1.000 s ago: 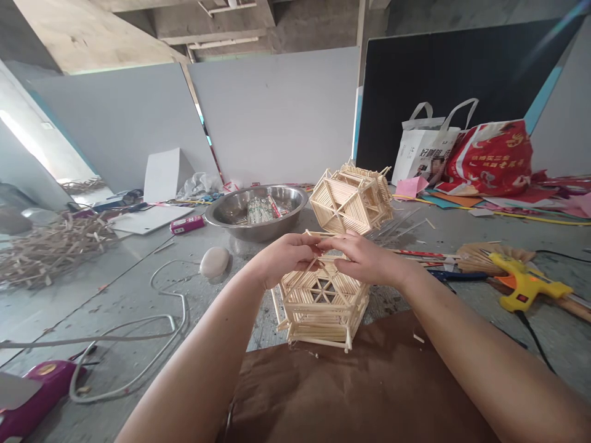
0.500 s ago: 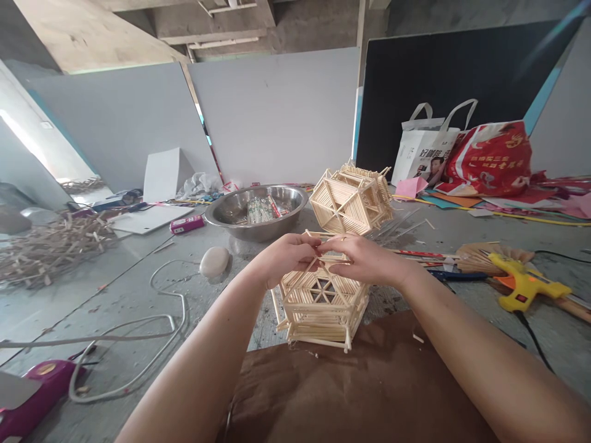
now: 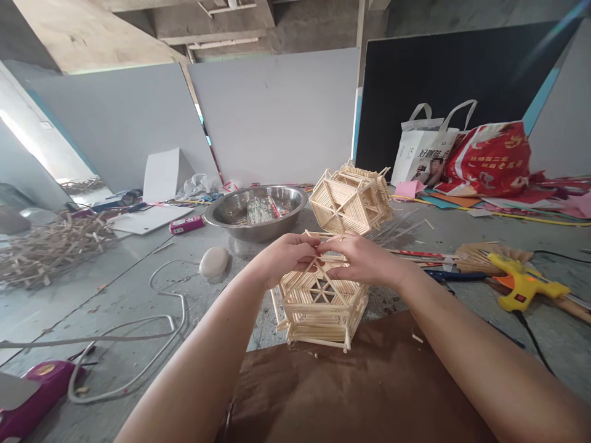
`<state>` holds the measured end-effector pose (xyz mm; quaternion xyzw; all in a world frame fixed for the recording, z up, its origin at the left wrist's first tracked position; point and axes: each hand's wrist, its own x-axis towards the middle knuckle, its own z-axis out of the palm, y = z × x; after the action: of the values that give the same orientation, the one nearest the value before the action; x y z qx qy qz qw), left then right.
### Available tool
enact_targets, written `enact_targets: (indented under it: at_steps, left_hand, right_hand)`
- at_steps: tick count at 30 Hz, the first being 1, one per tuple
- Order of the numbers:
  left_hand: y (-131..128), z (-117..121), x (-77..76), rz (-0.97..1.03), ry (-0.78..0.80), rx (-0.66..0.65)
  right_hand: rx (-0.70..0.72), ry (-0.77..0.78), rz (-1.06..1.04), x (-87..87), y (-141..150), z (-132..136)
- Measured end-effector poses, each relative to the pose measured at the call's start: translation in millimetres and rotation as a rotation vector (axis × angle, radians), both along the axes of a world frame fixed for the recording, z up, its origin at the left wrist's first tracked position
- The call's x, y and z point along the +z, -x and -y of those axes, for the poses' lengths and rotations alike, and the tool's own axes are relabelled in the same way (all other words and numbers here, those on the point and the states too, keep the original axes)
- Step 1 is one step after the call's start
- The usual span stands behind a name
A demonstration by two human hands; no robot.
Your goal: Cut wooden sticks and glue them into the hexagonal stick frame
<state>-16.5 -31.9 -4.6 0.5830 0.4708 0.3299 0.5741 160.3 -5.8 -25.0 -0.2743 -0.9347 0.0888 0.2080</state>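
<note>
A hexagonal lantern frame built of thin wooden sticks (image 3: 321,307) stands at the far edge of a brown paper sheet (image 3: 351,394). My left hand (image 3: 284,257) and my right hand (image 3: 364,258) meet over its top, fingers pinched on a thin wooden stick (image 3: 325,235) lying across the upper rim. A second stick frame (image 3: 348,198) lies tilted just behind my hands.
A steel bowl (image 3: 256,212) with packets sits behind left. A yellow glue gun (image 3: 524,280) and its cord lie at right. A white cable (image 3: 138,320), a pink tool (image 3: 32,394), a pile of stick scraps (image 3: 50,246) and bags (image 3: 489,157) ring the work area.
Hardly anything has moved; both hands stay pinched on the stick at the frame's top, with only slight finger shifts.
</note>
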Motion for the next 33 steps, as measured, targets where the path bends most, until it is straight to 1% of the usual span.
enact_targets:
  at_steps: [8,15,19,23,28,30,33]
  left_hand:
    - [-0.2,0.3,0.7,-0.011,-0.013,-0.044]
    - [-0.5,0.3,0.7,-0.018,0.0,-0.003]
    - [-0.1,-0.1,0.2,-0.006,-0.004,-0.019]
    - [0.8,-0.7,-0.8,0.011,-0.017,-0.049]
    - [0.7,-1.6,-1.3,0.019,0.003,0.038]
    - [0.7,-1.7,-1.2,0.037,0.015,0.049]
    - [1.3,-1.5,-1.1,0.066,0.019,0.026]
  right_hand:
    - [0.059,-0.045,-0.023,-0.7,-0.3,0.3]
    - [0.032,-0.02,0.004,-1.4,-0.4,-0.5]
    - [0.099,-0.028,-0.003,0.1,-0.4,-0.4]
    - [0.137,0.03,-0.016,3.2,-2.7,-0.5]
    - [0.236,0.146,-0.019,5.6,-6.6,-2.3]
    - [0.243,0.151,-0.022,5.1,-7.2,-2.9]
    - [0.223,0.134,-0.018,4.2,-7.0,-2.6]
